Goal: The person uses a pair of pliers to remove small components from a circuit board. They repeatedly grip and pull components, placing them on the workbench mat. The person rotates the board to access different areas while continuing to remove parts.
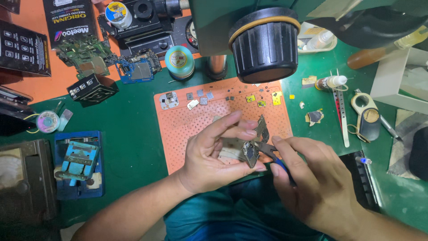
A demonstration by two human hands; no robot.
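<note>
Your left hand has its grip clamped on a small circuit board, thumb under it and fingertips over the top edge, holding it tilted above the near edge of the orange perforated mat. Your right hand is closed around a pair of blue-handled pliers — their tips meet the board at its right side, just below a thin metal piece that stands up from the board.

The mat lies on the green table and serves as a shallow tray: along its far edge sit a round silver part, a row of small grey chips and a few yellow-tinted bits, all loose and apart from one another. Above it hangs the black microscope lens.

To your left, a blue board holder carries a lighter blue clamp frame inside it, with no board that you can make out. Near it lies a small spool of solder wick. Farther back stands a round teal tin, lid on, so its contents are hidden, and beside it two bare circuit boards.

On your right, a small dropper bottle lies on its side, near a long pair of tweezers — both well apart from your hands.
</note>
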